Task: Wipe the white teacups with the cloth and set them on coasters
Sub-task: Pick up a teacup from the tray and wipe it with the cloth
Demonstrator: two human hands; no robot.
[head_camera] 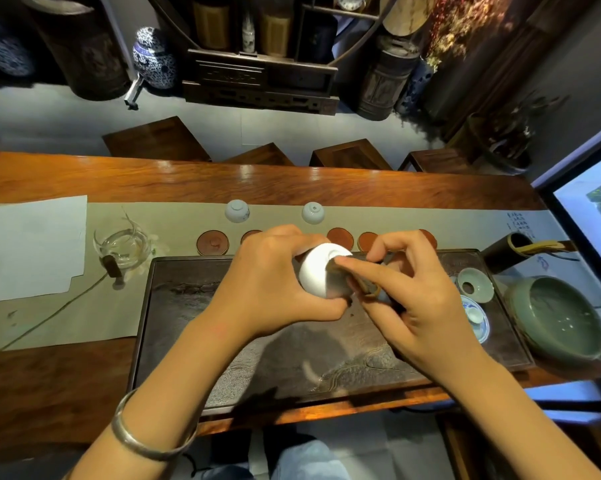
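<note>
The left hand [275, 289] grips a white teacup [321, 271] over the dark tea tray [174, 341], with the fingers curled around its far side and the thumb under its near side; the cup is turned so that its foot faces away from the camera and a little upward. The right hand [420, 299] pinches a brownish cloth [365, 285] against the cup's wall, the index finger lying straight along the cloth (only a small part of the cloth shows between the fingers). Two more white cups stand upside down on the pale table runner [174, 216] behind the tray: one [237, 211] with faint blue marks, the other [313, 212] plain. Between these cups and the tray lies a row of round reddish coasters [212, 242], some partly hidden by the hands, and none of them carries a cup. At the right end of the runner there are some small blue handwritten characters [521, 225], too small to read. A silver bangle [150, 434] sits on the left forearm. On the right side of the tray stand a green strainer holder [476, 284] and a blue-and-white dish [476, 317], with a large green bowl [559, 320] just beside the tray.
</note>
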